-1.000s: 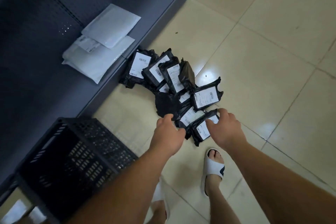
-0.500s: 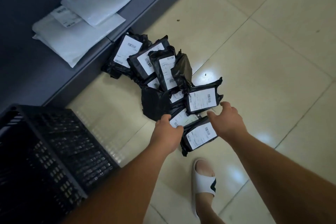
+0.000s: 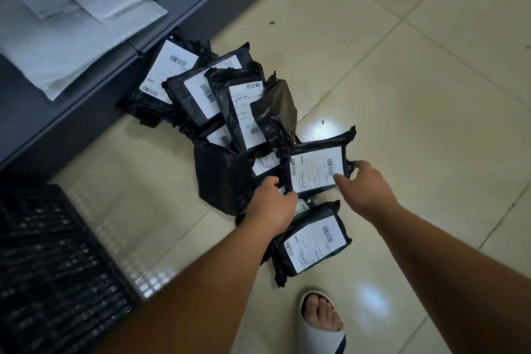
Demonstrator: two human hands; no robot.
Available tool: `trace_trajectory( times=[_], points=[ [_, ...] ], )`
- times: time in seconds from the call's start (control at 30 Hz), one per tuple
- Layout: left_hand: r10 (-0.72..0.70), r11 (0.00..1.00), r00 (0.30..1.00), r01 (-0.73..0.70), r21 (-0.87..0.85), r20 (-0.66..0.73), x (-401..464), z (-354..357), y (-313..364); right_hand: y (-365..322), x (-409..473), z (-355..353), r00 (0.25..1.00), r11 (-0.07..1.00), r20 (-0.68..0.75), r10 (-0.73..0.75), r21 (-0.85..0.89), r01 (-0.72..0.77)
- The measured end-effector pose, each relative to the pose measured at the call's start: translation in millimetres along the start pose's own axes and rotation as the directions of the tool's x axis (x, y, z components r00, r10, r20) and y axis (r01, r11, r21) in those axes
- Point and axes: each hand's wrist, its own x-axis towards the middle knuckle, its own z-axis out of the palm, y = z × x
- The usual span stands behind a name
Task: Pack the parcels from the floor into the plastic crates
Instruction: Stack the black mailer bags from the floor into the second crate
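Note:
Several black plastic parcels with white barcode labels lie heaped on the tiled floor against a dark grey shelf base. Both hands are on one labelled parcel (image 3: 314, 174) at the pile's near right. My left hand (image 3: 273, 205) curls around its lower left corner. My right hand (image 3: 366, 190) pinches its right edge, thumb on the label. Another labelled parcel (image 3: 311, 241) lies nearer me, between my forearms, untouched. The black slotted plastic crate (image 3: 57, 267) stands at the lower left; its inside is blurred.
White padded mailers (image 3: 71, 23) rest on the grey shelf base (image 3: 218, 0) at the upper left. My foot in a white slipper (image 3: 321, 325) stands just behind the nearest parcel. Bare beige tiles stretch to the right.
My view has dropped closer to the pile. Both hands have moved forward from the nearest parcel to the one behind it and closed on its edges.

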Motion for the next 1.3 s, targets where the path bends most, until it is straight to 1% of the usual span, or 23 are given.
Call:
trace_trajectory(
  times=[0.17,0.33,0.57,0.7,0.9,1.1,1.17,1.3],
  points=[
    [0.001,0.999,1.0,-0.001,-0.047,0.0,34,10,-5,5,39,18,1.0,1.0,-0.005,-0.022,0.003,0.022],
    [0.015,0.989,1.0,-0.017,-0.145,-0.016,61,16,-8,5,63,25,0.998,0.998,0.03,-0.053,0.028,0.052],
    [-0.026,0.977,0.997,0.041,-0.21,0.073,81,25,-11,11,88,39,0.997,0.99,0.082,-0.008,0.139,-0.003],
    [-0.023,0.97,0.996,0.044,-0.239,0.091,92,23,-14,30,120,56,0.996,0.987,0.081,-0.024,0.16,0.011],
    [0.002,0.96,0.991,0.036,-0.276,0.136,100,17,-21,9,107,57,0.997,0.959,0.074,0.037,0.279,-0.056],
    [0.019,0.964,0.989,0.021,-0.265,0.149,90,12,-27,6,105,58,0.996,0.968,0.063,0.069,0.239,-0.082],
    [0.034,0.965,0.988,0.007,-0.263,0.15,84,7,-26,3,99,58,0.996,0.962,0.055,0.076,0.257,-0.087],
    [0.064,0.977,0.991,-0.039,-0.208,0.116,73,0,-31,-8,79,62,0.997,0.95,0.025,0.074,0.303,-0.078]
  ],
)
